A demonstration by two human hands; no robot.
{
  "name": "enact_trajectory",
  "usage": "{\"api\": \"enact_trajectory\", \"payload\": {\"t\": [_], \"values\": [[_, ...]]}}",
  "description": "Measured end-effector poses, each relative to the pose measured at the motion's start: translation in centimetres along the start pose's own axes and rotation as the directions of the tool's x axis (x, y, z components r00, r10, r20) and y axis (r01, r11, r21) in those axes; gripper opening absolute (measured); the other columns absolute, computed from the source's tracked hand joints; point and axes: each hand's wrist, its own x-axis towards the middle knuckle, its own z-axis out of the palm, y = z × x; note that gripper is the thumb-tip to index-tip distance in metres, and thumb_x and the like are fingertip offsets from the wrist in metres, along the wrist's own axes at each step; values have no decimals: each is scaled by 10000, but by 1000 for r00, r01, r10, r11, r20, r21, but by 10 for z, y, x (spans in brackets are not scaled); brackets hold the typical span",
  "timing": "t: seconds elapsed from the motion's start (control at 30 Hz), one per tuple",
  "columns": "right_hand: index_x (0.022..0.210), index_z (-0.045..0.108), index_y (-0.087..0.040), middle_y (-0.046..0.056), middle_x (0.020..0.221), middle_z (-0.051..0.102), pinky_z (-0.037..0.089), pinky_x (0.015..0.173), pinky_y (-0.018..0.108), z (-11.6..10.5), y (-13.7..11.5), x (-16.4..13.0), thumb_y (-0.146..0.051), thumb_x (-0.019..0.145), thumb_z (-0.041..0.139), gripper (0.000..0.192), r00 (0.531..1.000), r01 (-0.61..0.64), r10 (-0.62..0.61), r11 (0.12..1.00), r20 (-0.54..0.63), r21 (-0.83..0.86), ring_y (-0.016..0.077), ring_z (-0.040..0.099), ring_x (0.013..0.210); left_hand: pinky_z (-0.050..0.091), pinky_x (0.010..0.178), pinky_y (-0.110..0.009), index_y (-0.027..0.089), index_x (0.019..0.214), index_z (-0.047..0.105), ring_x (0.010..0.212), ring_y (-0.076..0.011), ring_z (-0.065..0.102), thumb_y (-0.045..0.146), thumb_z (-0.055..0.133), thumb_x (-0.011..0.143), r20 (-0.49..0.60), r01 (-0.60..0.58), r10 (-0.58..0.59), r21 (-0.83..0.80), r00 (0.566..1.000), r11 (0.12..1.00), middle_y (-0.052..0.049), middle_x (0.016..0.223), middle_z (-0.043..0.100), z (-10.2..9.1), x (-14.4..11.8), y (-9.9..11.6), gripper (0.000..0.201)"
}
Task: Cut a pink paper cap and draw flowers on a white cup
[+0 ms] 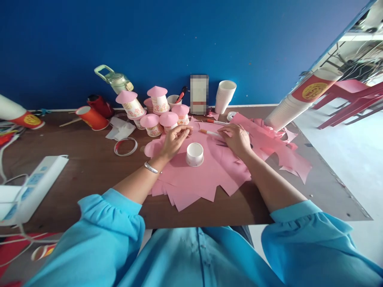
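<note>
A short white cup piece (pixel 195 154) stands, open side up, on a spread of pink paper sheets (pixel 191 185). Beyond it to the left, my left hand (pixel 177 140) is closed in a pinch; what its fingertips hold, if anything, is too small to make out. My right hand (pixel 237 138) is closed, its fingertips around the end of a white pen with an orange tip (pixel 208 132). Dark scissors blades (pixel 221 144) show beneath that hand, the rest mostly covered. Another orange-and-white pen (pixel 215 122) lies just behind.
Several paper-cup houses with pink cone roofs (pixel 157 92) stand at the back left. Near them are a white ring (pixel 125 147), a red cup (pixel 92 118) and a green bottle (pixel 116 81). Stacked white cups (pixel 225 97) and pink scraps (pixel 287 153) sit right; a power strip (pixel 38 185) lies left.
</note>
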Motion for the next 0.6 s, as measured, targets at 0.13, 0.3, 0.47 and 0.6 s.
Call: {"api": "enact_trajectory", "payload": {"t": [0.13,0.3,0.47,0.6], "values": [[1071,814,-215,159,1158,786,583,900,489,6,8,30,-179,921,634,237,992,108,-82,937,92,-331,366,655,1142,587,776,-312,179,1068,752,847,-183,737,603,711,900,16,-5,5,-11,1000,1000,-93,1026,793,2,2,-5,457],[936,803,-123,243,961,763,529,932,553,18,9,70,-93,867,624,193,973,151,-50,875,226,-460,412,662,1075,542,700,-305,209,1067,754,730,-163,679,474,666,953,73,-12,11,18,997,1000,-37,832,732,2,2,-9,302],[1046,793,-138,218,992,776,479,994,591,13,-9,65,-135,918,585,244,963,229,-131,861,236,-454,407,675,1094,521,654,-305,221,1128,733,684,-154,661,487,725,901,76,58,-60,29,995,998,-32,874,732,2,1,-6,349],[1082,799,-191,149,1003,805,523,962,501,3,-29,35,-185,974,584,241,894,440,-369,829,254,-346,333,717,1026,526,669,-309,238,1344,687,729,-159,683,488,769,868,120,79,-79,1,990,997,-67,1082,776,3,1,-4,545]]}}
